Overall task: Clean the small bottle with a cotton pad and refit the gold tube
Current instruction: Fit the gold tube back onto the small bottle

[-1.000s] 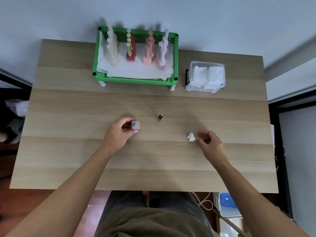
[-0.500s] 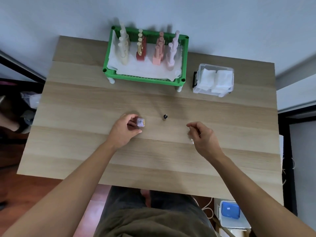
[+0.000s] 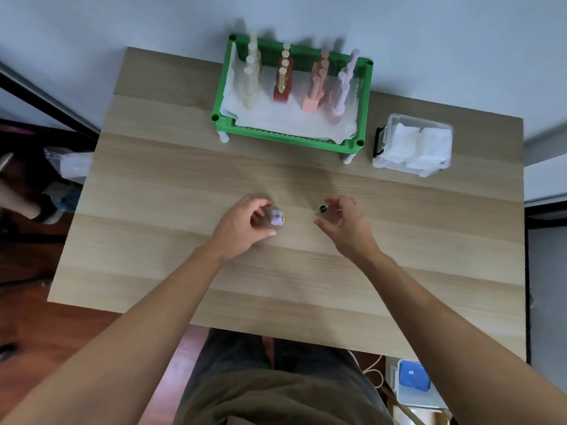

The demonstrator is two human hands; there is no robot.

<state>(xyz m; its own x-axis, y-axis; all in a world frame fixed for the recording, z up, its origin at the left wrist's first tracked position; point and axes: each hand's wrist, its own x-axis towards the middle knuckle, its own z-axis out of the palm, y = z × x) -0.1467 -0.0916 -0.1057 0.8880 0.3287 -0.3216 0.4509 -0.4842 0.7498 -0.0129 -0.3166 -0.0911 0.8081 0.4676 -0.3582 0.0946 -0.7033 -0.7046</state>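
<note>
Top view of the desk [image 3: 159, 185]. The left hand [image 3: 242, 228] grips the small lilac bottle [image 3: 277, 217] between thumb and fingers, just above the desk's middle. The right hand [image 3: 343, 223] pinches the gold tube [image 3: 321, 208] at its fingertips — close beside the bottle, not touching it. At the far edge stand a green rack [image 3: 365, 102] of bottles and — to its right — a clear box of cotton pads [image 3: 412, 145].

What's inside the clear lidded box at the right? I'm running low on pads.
The clear box holds two stacks of white pads, side by side. How deep the stacks go is hidden beneath the top pads.
</note>
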